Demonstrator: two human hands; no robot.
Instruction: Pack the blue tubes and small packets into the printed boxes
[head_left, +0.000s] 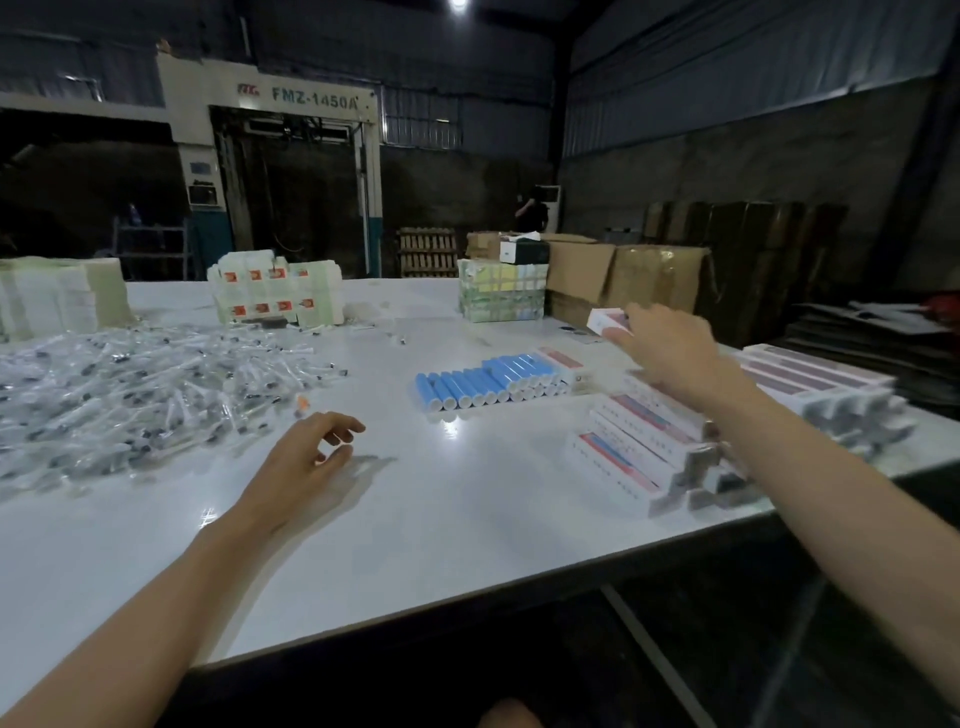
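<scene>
I am gripping one printed box (607, 320) in my right hand (670, 353), while my left hand (311, 457) is hovering loosely curled and holding nothing, nearest the heap of small packets (130, 395) on its left. The blue tubes (488, 382) are lying between my hands, caps toward me and long axes running away. I am counting roughly fifteen tubes in front with more on top; the packets are too many to count.

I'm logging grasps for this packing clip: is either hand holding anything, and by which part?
The right hand grips a printed box by one end; the other end juts out past the fingers. The left hand holds nothing.
</scene>
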